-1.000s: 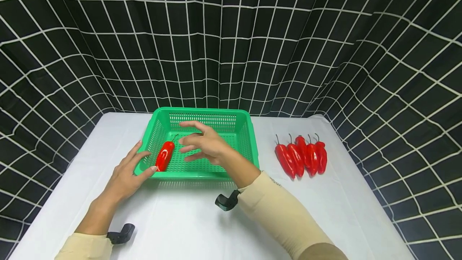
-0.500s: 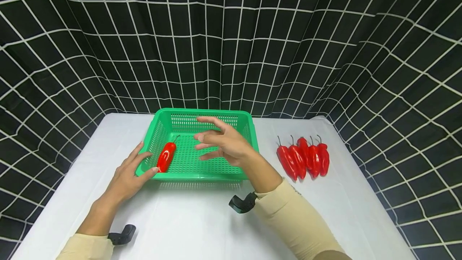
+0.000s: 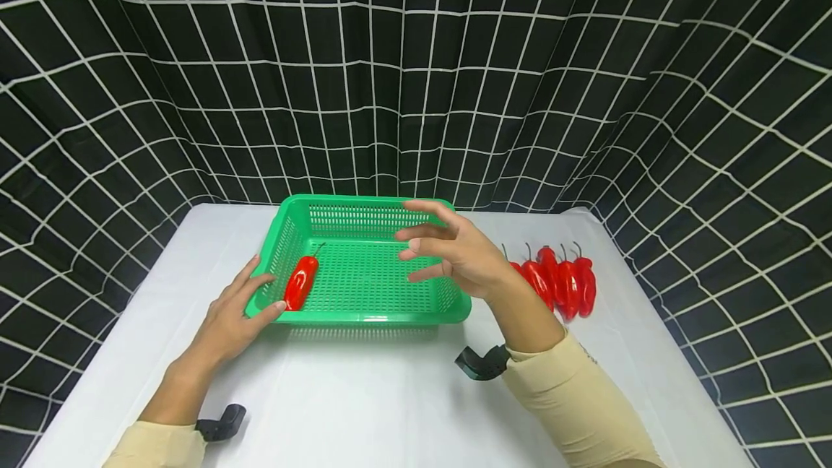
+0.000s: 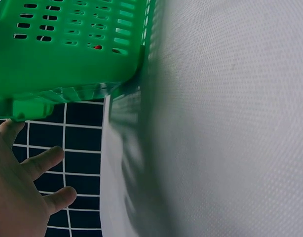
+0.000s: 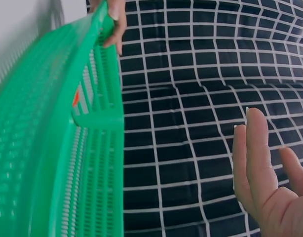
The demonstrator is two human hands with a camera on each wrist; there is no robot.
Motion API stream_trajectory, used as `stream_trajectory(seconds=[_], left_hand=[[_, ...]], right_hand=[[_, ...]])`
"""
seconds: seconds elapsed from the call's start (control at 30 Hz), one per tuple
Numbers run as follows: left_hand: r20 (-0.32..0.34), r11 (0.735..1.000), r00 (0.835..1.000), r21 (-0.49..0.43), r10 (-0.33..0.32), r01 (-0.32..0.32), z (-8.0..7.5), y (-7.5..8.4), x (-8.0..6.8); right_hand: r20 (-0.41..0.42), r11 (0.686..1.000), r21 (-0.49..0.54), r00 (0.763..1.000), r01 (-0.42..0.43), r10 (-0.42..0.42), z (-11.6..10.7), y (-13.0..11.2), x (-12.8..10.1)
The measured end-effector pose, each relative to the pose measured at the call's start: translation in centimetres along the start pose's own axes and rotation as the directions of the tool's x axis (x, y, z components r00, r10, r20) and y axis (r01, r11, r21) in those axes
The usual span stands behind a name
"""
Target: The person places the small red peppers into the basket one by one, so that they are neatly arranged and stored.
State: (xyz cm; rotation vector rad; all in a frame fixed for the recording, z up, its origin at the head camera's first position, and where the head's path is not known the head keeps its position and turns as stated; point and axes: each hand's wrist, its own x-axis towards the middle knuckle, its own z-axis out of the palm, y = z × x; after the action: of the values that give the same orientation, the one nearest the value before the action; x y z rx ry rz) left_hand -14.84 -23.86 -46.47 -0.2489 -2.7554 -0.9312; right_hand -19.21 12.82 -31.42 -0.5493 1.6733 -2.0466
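Four peppers [image 3: 559, 284] lie right of basket [image 3: 364, 318], stems pointing away; right hand [image 3: 464, 257], fingers spread and empty, nearer them; left hand [image 3: 234, 316] rests flat on basket's left corner.

Beige long sleeves [image 3: 578, 396], black camera mounts [image 3: 482, 363] at both wrists, bare hands

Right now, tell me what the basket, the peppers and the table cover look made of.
Basket: looks like moulded green plastic, with slotted walls and a smooth, slightly shiny rim.
Peppers: glossy red with sharp highlights and thin stems; real or plastic imitation, I cannot tell.
Table cover: white with a fine woven-looking texture and matte finish, probably cloth or nonwoven sheet.
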Motion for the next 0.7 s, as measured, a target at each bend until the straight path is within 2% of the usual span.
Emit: stream_trajectory(seconds=[0.3, 0.7], left_hand=[[0.004, 1.0, 1.0, -0.014, 0.001, -0.001, -0.1, 0.3, -0.1], [-0.003, 1.0, 1.0, -0.009, 0.0, 0.0, 0.0, 0.3, -0.1]], right_hand=[[-0.046, 0.997, -0.058, 0.998, 0.046, -0.049, -1.8, -1.3, -2.1], [-0.151, 0.991, -0.132, 0.987, 0.033, -0.053, -5.2, -2.0, -5.2]])
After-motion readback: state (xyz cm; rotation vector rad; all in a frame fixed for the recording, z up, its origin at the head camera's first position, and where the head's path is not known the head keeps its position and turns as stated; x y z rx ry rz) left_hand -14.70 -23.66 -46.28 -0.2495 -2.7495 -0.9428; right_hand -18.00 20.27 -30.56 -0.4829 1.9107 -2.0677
